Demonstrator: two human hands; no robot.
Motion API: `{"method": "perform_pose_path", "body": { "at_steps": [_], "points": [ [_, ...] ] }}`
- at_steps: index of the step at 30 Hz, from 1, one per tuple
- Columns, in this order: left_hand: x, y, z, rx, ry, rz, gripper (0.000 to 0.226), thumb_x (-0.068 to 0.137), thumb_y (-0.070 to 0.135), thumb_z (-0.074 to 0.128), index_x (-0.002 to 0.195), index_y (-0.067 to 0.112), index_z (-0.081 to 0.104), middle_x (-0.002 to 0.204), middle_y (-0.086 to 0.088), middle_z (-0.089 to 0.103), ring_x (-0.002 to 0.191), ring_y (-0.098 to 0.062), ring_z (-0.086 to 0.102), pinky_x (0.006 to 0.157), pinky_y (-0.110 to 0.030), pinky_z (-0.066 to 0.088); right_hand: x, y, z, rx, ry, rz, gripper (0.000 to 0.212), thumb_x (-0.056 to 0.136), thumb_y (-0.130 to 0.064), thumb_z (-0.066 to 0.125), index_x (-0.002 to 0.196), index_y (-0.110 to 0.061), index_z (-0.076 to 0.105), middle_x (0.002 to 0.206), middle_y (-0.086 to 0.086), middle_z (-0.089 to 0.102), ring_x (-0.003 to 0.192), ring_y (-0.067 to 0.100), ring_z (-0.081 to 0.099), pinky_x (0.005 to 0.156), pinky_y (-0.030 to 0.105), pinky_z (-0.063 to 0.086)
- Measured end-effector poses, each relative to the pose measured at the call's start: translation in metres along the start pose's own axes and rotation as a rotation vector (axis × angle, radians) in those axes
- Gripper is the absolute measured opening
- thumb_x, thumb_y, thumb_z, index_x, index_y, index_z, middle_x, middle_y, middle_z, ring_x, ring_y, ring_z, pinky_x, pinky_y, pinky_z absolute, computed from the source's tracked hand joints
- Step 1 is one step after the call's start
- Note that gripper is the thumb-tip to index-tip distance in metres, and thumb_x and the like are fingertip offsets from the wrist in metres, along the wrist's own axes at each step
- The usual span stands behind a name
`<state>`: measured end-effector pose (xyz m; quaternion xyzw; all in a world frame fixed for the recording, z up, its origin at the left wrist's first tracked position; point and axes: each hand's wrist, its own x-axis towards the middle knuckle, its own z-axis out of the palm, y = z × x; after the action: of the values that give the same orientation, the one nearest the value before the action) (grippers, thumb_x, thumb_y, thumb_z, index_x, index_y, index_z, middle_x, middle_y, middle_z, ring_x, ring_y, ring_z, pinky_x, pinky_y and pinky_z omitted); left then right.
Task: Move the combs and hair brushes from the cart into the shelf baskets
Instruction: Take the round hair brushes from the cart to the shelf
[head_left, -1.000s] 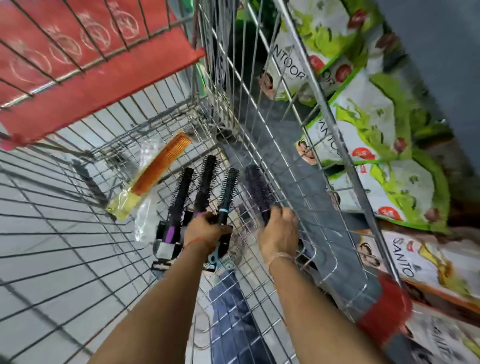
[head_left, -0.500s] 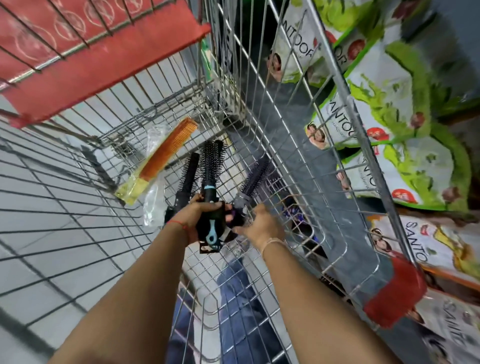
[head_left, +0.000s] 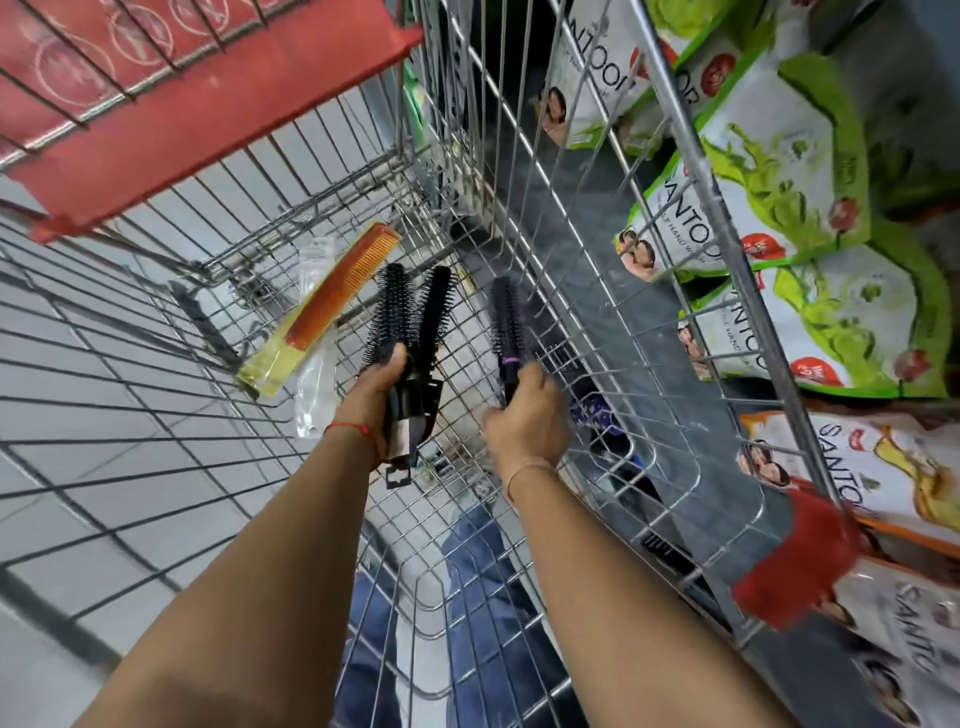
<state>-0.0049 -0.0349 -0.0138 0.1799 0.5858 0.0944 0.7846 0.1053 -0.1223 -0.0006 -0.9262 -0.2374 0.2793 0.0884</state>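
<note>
- In the middle of the frame, inside the wire cart (head_left: 597, 291), both hands reach down, each wrapped around hairbrush handles.
- The left hand (head_left: 376, 400), with a red thread (head_left: 349, 428) at the wrist, has its fingers curled tight around a bunch of black round brushes (head_left: 410, 317); the thumb presses against the bristles of the nearest one. Two bristle heads stick up side by side above the fist, and black handle ends with a tag hang below it. How many brushes are in the bunch I cannot tell.
- The right hand (head_left: 527, 431), with a thin band (head_left: 530, 467) at the wrist, has its fingers closed around the handle of a purple round brush (head_left: 506, 322). That brush points up toward the top of the frame, close to the right wall of the cart, apart from the black bunch.
- Left of centre, an orange comb (head_left: 340, 288) in a clear wrapper lies slantwise on the cart floor, its yellowish card end lower left. It is near the black brushes but not touching either hand.
- At upper left, the red child seat flap (head_left: 208, 104) of the cart tilts across the frame.
- Along the right edge, green and white soap packs (head_left: 779, 171) lie stacked outside the cart wall.
</note>
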Motion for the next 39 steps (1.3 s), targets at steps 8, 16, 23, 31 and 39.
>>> {"method": "perform_pose_path", "body": {
  "at_steps": [8, 16, 23, 31, 39],
  "points": [
    [0.0, 0.006, -0.003, -0.104, -0.055, -0.135, 0.052, 0.076, 0.061, 0.052, 0.088, 0.011, 0.05, 0.07, -0.001, 0.044, 0.049, -0.012, 0.044, 0.043, -0.014, 0.04, 0.0, 0.017, 0.003, 0.081, -0.113, 0.001, 0.023, 0.089, -0.024, 0.056, 0.108, -0.011, 0.053, 0.121, 0.007, 0.05, 0.083, 0.013, 0.055, 0.061, 0.011, 0.05],
    [-0.004, 0.002, -0.01, -0.058, -0.1, -0.19, 0.026, 0.083, 0.006, 0.033, 0.094, 0.017, 0.054, 0.083, -0.004, 0.052, 0.076, -0.023, 0.053, 0.079, -0.038, 0.044, 0.01, 0.018, -0.002, 0.364, -0.292, 0.251, 0.048, 0.073, -0.01, 0.074, 0.113, -0.01, 0.047, 0.11, 0.01, 0.062, 0.073, 0.022, 0.059, 0.062, 0.035, 0.054],
    [-0.007, 0.018, 0.009, 0.233, -0.041, -0.051, 0.043, 0.092, -0.009, 0.037, 0.122, 0.02, 0.048, 0.1, -0.015, 0.057, 0.091, -0.03, 0.057, 0.098, -0.048, 0.038, -0.004, 0.014, -0.026, 0.484, -0.275, 0.349, 0.032, 0.078, -0.008, 0.07, 0.108, -0.011, 0.06, 0.102, 0.004, 0.065, 0.058, 0.009, 0.052, 0.06, 0.029, 0.049],
    [-0.078, 0.078, 0.042, 0.369, -0.429, 0.215, 0.014, 0.09, 0.001, 0.043, 0.088, 0.013, 0.05, 0.053, 0.005, 0.069, 0.046, -0.01, 0.066, 0.049, -0.024, 0.057, -0.074, -0.011, -0.098, 0.869, 0.129, 0.182, 0.041, 0.071, 0.012, 0.068, 0.111, 0.003, 0.061, 0.114, 0.021, 0.066, 0.09, 0.014, 0.054, 0.045, 0.007, 0.039],
    [-0.225, 0.124, 0.131, 0.409, -0.851, 0.401, 0.019, 0.097, 0.004, 0.033, 0.093, 0.014, 0.049, 0.056, 0.008, 0.072, 0.05, -0.005, 0.069, 0.058, -0.032, 0.059, -0.19, -0.024, -0.212, 1.075, 0.658, 0.043, 0.038, 0.067, 0.014, 0.07, 0.104, 0.007, 0.061, 0.102, 0.021, 0.066, 0.087, 0.014, 0.052, 0.053, -0.001, 0.041]
  ]
}}
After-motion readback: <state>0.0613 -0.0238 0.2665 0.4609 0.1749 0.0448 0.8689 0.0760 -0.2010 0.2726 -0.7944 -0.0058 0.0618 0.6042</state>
